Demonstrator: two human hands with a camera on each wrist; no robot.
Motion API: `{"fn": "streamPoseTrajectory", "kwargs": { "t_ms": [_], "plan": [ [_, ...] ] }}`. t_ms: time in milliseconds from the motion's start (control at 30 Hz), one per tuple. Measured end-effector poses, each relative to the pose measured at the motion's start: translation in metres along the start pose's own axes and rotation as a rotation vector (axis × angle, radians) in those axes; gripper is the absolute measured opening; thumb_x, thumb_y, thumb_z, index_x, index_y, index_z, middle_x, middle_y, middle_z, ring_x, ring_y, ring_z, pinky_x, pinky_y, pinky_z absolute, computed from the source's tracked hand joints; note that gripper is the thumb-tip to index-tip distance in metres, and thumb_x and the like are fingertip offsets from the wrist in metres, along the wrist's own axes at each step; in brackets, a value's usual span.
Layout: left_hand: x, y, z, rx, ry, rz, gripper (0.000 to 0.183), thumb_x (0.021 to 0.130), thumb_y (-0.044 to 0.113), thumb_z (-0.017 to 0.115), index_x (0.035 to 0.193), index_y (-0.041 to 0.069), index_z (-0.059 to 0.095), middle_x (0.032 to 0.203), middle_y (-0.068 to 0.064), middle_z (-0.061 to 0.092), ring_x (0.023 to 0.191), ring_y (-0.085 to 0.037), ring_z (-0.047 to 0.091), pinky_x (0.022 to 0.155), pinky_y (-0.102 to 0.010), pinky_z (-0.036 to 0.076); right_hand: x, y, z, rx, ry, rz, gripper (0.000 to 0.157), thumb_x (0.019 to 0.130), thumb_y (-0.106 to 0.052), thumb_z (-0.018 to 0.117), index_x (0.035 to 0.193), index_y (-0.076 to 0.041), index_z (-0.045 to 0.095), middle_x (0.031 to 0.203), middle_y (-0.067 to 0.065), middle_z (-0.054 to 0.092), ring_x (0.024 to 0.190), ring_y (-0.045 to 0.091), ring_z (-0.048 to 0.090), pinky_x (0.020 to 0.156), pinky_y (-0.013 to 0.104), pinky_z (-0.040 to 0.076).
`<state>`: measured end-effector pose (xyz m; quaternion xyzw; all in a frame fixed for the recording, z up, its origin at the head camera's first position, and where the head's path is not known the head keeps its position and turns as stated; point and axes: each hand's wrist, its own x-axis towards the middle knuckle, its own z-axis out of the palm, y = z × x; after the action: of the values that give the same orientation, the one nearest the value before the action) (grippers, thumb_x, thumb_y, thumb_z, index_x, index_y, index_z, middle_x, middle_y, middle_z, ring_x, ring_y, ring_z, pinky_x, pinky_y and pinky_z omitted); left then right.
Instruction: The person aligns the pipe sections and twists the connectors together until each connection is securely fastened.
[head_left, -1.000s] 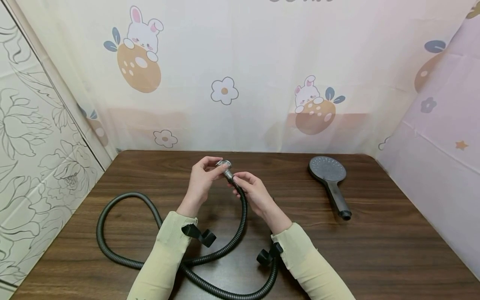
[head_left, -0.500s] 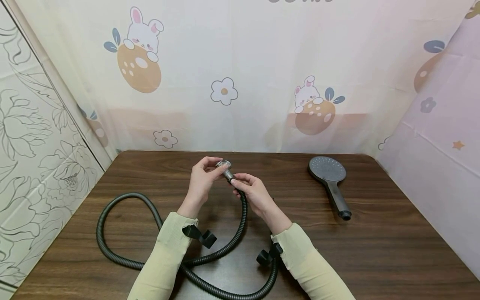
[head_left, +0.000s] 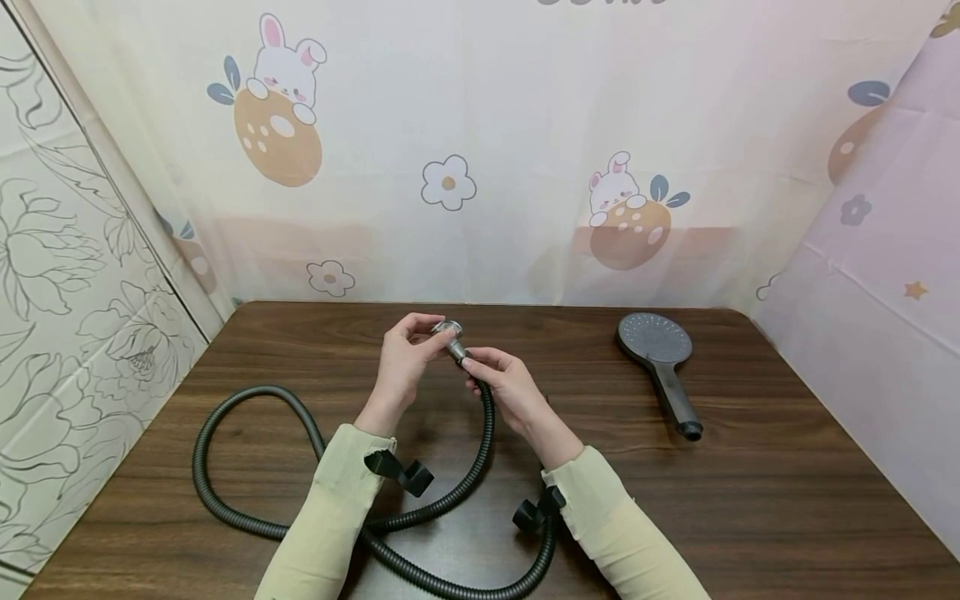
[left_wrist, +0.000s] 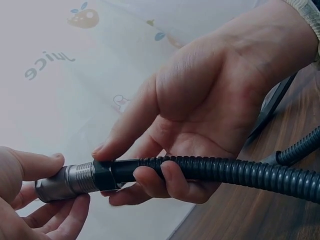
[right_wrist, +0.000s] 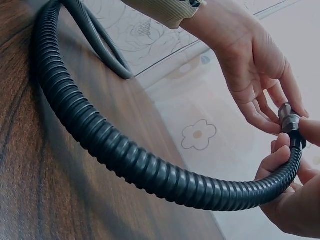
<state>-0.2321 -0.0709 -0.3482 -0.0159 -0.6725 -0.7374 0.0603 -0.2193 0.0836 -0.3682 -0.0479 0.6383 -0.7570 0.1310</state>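
My left hand (head_left: pixel 402 357) pinches a silver metal fitting (left_wrist: pixel 57 184) between thumb and fingers. Threads show on the fitting where it meets the black collar of a ribbed black shower hose (head_left: pixel 480 462). My right hand (head_left: pixel 512 388) grips that hose end, with the thumb on the collar and fingers curled under the hose. Both hands are raised over the table, side by side. In the right wrist view the hose (right_wrist: pixel 145 162) curves up to the fitting (right_wrist: pixel 288 117). A dark grey shower head (head_left: pixel 656 340) lies face up at the right, apart from the hands.
The hose's slack loops across the dark wooden table (head_left: pixel 765 500), passing near both forearms. Black camera mounts (head_left: pixel 415 477) sit on the wrists. A patterned curtain (head_left: pixel 510 100) hangs behind the table, with further printed panels at both sides.
My right thumb has come up onto the collar, and the right hand has shifted very slightly. My left hand, the fitting and the shower head have stayed in place.
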Motion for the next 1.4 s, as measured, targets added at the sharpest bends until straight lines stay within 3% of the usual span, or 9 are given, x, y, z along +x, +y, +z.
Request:
{"fn": "streamPoseTrajectory", "kwargs": {
  "t_ms": [233,633,900,1167,1400],
  "plan": [
    [-0.0012,0.0019,0.001,0.002,-0.004,0.012,0.027,0.081,0.007,0.068,0.105,0.0,0.061,0.096,-0.011,0.056,0.079,-0.015,0.059,0.077,-0.037,0.054,-0.0006,0.0001,-0.0013,0.007,-0.043,-0.01,0.026,0.09,-0.014,0.057,0.113,-0.003,0.055,0.089,0.002,0.067,0.066,0.009,0.056,0.059,0.021,0.046],
    [-0.0003,-0.0005,0.001,-0.001,0.007,0.029,0.026,0.081,0.007,0.068,0.104,0.001,0.06,0.097,-0.012,0.057,0.078,-0.014,0.06,0.084,-0.048,0.05,-0.0026,-0.0038,-0.0014,0.051,-0.045,0.007,0.025,0.093,-0.015,0.051,0.113,0.0,0.05,0.089,0.003,0.068,0.064,0.008,0.056,0.059,0.021,0.046],
    [-0.0012,-0.0004,0.001,0.043,0.014,0.037,0.025,0.08,0.009,0.068,0.104,0.002,0.061,0.097,-0.01,0.055,0.078,-0.015,0.059,0.081,-0.049,0.05,-0.0006,-0.002,-0.0023,0.019,-0.027,-0.004,0.026,0.092,-0.014,0.054,0.113,0.0,0.05,0.091,0.006,0.068,0.063,0.007,0.056,0.059,0.02,0.047],
    [-0.0022,0.0002,0.0016,0.032,0.021,0.049,0.026,0.08,0.007,0.069,0.103,0.001,0.06,0.095,-0.01,0.055,0.075,-0.012,0.059,0.078,-0.043,0.053,0.0011,-0.0001,-0.0024,-0.014,-0.001,-0.034,0.024,0.09,-0.011,0.056,0.111,-0.001,0.051,0.083,-0.002,0.067,0.062,0.008,0.056,0.059,0.022,0.046],
    [-0.0021,-0.0003,0.0019,0.008,0.023,0.041,0.025,0.08,0.005,0.068,0.103,-0.001,0.06,0.095,-0.011,0.056,0.075,-0.012,0.059,0.08,-0.045,0.052,0.0002,0.0001,-0.0013,-0.018,0.019,-0.044,0.022,0.089,-0.008,0.057,0.11,-0.002,0.052,0.083,0.0,0.065,0.064,0.009,0.056,0.06,0.023,0.046]
  ]
}}
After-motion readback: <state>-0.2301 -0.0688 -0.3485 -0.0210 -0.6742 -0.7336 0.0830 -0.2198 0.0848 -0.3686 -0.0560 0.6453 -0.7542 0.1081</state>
